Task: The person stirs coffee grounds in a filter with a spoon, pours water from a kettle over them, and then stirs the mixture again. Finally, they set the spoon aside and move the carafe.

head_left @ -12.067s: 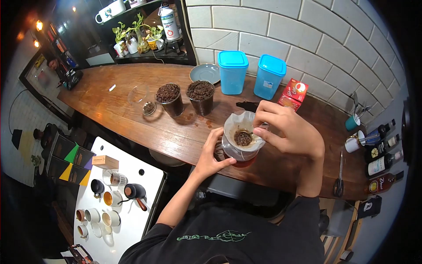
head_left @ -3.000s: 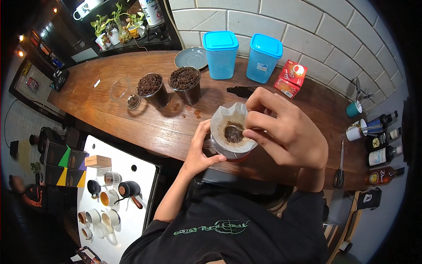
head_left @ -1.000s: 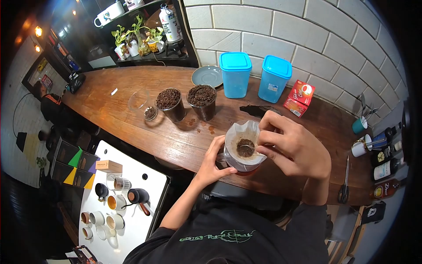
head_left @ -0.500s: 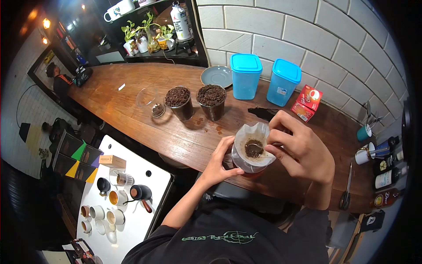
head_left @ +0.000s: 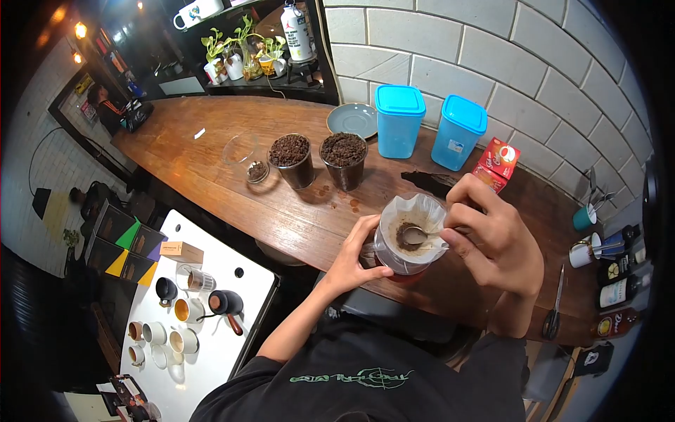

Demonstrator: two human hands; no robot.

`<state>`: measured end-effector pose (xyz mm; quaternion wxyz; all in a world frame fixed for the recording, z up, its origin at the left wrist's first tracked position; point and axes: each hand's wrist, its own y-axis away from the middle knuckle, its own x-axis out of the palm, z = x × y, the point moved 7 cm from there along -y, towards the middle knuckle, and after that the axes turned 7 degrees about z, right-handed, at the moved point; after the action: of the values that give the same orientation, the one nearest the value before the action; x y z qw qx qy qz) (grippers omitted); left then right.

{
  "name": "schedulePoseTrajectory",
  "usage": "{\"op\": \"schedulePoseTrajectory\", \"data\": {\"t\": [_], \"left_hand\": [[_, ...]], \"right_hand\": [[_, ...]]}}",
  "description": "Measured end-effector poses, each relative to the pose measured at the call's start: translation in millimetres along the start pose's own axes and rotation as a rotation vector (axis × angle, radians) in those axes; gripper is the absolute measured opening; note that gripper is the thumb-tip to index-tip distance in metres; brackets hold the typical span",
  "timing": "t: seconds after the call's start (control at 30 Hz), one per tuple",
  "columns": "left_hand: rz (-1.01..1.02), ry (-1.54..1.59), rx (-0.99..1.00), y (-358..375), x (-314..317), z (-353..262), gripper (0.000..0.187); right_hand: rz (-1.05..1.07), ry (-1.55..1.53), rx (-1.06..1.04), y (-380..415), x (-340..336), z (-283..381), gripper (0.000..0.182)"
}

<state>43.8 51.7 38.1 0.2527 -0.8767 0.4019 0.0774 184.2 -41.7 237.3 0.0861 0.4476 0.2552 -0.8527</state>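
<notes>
My right hand (head_left: 496, 243) pinches the handle of a metal spoon (head_left: 415, 235). The spoon's bowl dips into dark, wet coffee grounds (head_left: 404, 231) in a white paper filter (head_left: 424, 205). That filter lines a clear coffee dripper (head_left: 396, 261) at the counter's front edge, over something reddish (head_left: 406, 278). Around the dripper's left side curls my left hand (head_left: 351, 261), thumb low along its front and fingers partly hidden behind it.
Two cups of dark granules (head_left: 294, 176) (head_left: 346, 176) stand beyond the dripper, near a small glass dish (head_left: 257, 171). Blue-lidded containers (head_left: 399, 133), a grey plate (head_left: 351, 121) and a red box (head_left: 500, 158) line the wall. Scissors (head_left: 553, 316) lie right. Mugs (head_left: 184, 340) occupy the white table.
The spoon's bowl has come up and now shows its metal face in the grounds. My right hand has shifted slightly right. My left hand keeps its hold on the dripper.
</notes>
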Motion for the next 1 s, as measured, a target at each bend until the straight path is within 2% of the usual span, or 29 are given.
{"op": "schedulePoseTrajectory", "data": {"t": [0.13, 0.2, 0.3, 0.43, 0.5, 0.6, 0.73, 0.93, 1.0], "left_hand": [[-0.01, -0.013, 0.01, 1, 0, 0, 0.096], [-0.004, 0.013, 0.0, 0, 0, 1, 0.096], [-0.009, 0.011, -0.007, 2, 1, 2, 0.097], [-0.033, -0.01, -0.006, 3, 0, 4, 0.098], [-0.035, -0.008, -0.004, 3, 2, 4, 0.098], [-0.045, 0.127, -0.041, 4, 3, 10, 0.099], [-0.049, 0.095, -0.042, 5, 2, 11, 0.099], [-0.044, 0.115, -0.033, 4, 3, 10, 0.098], [-0.051, 0.069, -0.026, 4, 2, 7, 0.098]], "right_hand": [[-0.002, -0.011, -0.021, 0, 1, 1, 0.013], [0.061, -0.04, -0.03, -2, 9, -1, 0.013], [0.019, 0.045, 0.019, -2, 10, -6, 0.012], [0.023, 0.002, 0.004, -1, 10, -8, 0.011], [0.088, -0.038, -0.034, -2, 13, -6, 0.014], [0.045, 0.001, 0.018, -2, 11, -12, 0.014], [0.087, -0.028, -0.008, -1, 11, -9, 0.013], [-0.003, 0.071, 0.023, -2, 2, -8, 0.012], [0.045, 0.008, 0.023, -2, 12, -14, 0.012]]}}
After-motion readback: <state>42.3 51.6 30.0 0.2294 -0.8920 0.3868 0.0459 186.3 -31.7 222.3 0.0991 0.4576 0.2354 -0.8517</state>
